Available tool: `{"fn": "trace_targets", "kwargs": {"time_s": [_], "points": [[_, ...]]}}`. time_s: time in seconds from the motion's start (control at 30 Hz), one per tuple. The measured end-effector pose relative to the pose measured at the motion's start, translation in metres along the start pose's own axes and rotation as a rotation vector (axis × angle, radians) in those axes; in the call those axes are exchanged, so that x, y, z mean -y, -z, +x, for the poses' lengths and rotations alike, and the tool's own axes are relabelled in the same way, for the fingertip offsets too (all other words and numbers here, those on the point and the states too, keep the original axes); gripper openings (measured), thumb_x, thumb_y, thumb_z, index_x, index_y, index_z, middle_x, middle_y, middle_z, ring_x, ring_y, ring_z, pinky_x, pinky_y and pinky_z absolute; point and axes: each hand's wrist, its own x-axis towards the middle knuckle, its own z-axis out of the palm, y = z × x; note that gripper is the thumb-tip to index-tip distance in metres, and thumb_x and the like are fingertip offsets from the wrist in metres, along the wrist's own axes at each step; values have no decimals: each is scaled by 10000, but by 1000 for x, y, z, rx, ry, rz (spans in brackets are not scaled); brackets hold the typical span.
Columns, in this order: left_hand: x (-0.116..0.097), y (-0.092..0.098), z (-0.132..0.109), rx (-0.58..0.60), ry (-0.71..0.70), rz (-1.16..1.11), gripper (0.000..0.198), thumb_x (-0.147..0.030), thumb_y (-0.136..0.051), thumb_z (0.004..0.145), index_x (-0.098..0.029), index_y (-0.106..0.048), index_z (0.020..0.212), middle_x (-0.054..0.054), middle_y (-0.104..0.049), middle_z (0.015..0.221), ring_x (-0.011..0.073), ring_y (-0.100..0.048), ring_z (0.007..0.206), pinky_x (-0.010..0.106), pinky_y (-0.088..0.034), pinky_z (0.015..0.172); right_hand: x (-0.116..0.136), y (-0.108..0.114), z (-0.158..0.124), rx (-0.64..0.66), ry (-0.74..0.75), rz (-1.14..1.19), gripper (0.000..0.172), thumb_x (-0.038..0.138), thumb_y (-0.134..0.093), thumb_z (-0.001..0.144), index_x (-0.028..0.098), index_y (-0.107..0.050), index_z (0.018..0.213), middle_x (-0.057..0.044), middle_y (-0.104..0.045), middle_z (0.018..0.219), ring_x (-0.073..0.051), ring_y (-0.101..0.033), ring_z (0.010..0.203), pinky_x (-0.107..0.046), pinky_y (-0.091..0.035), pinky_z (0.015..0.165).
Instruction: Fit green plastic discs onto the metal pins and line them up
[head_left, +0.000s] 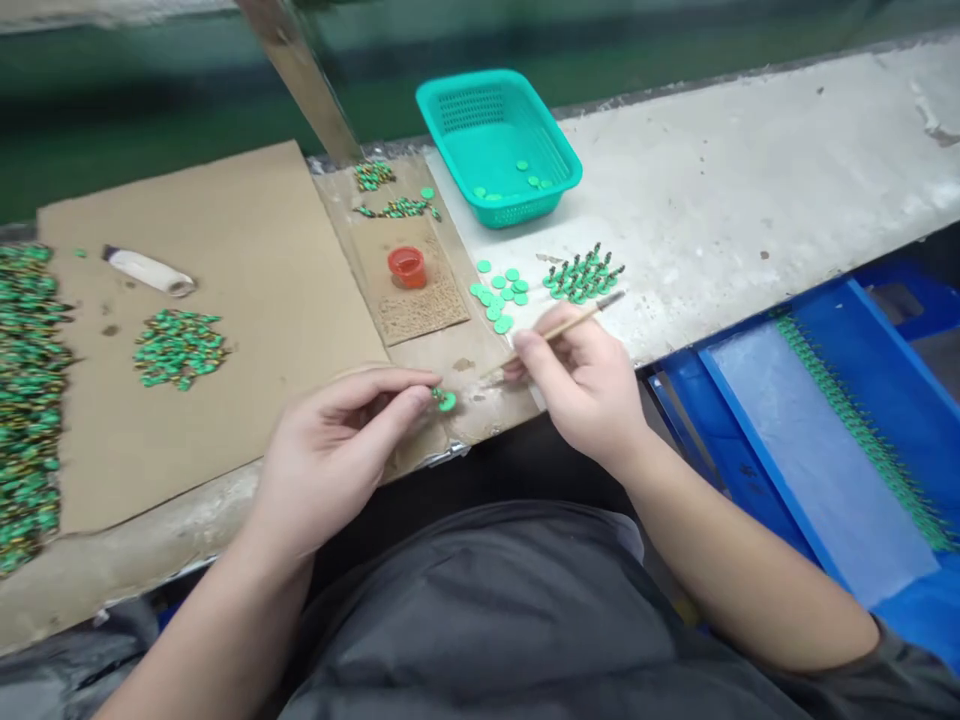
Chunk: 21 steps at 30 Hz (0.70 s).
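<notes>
Near the table's front edge, my left hand (pixel 341 445) pinches a small green figurine on a round green base (pixel 447 401) between thumb and forefinger. The fingers cover most of the figurine. To its right, my right hand (pixel 581 385) grips a thin paintbrush (pixel 559 328) like a pen, dark end up to the right and thin end down toward the green base, apart from it. Loose green discs (pixel 495 300) lie just beyond my right hand. Beside them stand several small figurines on discs (pixel 583 275). A small red cup (pixel 407 267) sits on a brown board (pixel 420 318).
A teal basket (pixel 502 215) with several discs stands at the back. Cardboard (pixel 247 270) on the left bears a white tube (pixel 150 271) and a pile of green-and-gold pieces (pixel 180 350); a larger heap (pixel 26 410) lies far left. Blue trays (pixel 757 430) sit below the right edge.
</notes>
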Motion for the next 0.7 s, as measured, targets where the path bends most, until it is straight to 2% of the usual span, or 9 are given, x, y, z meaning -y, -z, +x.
{"fn": "trace_targets", "kwargs": {"time_s": [0.1,0.23,0.33,0.43,0.6,0.7], "points": [[-13,19,3,73,95,-113,336,-649,-866,1051,-327,-950,1004,72,-929,956,264,-872,826,359,-748,774,-2,3,-14,41,-120,78,458,663,-797,1148,283,-669,927,-10,-809,844,-230,-890,785,-352,-759,796],[-34,34,5,111,135,-218,233,-532,-875,1047,-356,-946,913,67,-909,909,261,-869,820,354,-740,744,-7,3,-22,91,-93,25,342,500,-797,1171,274,-734,922,-40,-871,846,-250,-920,783,-348,-754,776],[-43,37,6,148,160,-290,181,-478,-859,1048,-380,-951,926,55,-898,896,253,-855,804,360,-723,720,-9,3,-22,75,-76,-3,322,474,-777,1175,280,-749,920,-51,-883,847,-266,-928,783,-355,-763,757],[-45,39,7,181,182,-360,206,-509,-865,1053,-367,-953,933,63,-882,872,244,-830,767,366,-708,703,-10,3,-23,76,-41,-47,308,439,-762,1179,281,-759,915,-55,-884,843,-266,-922,767,-351,-758,743],[-38,39,8,206,175,-378,363,-647,-856,1062,-318,-946,938,88,-895,887,258,-854,792,381,-732,733,-15,0,-25,81,-1,-67,303,413,-740,1192,273,-766,924,-50,-880,843,-243,-915,761,-321,-737,735],[-28,29,7,129,-2,-154,319,-544,-760,1147,-316,-944,1023,54,-933,1003,235,-891,879,340,-735,786,-15,0,-22,92,-22,-42,286,410,-722,1201,263,-762,958,-40,-875,851,-224,-912,768,-301,-738,744]]}}
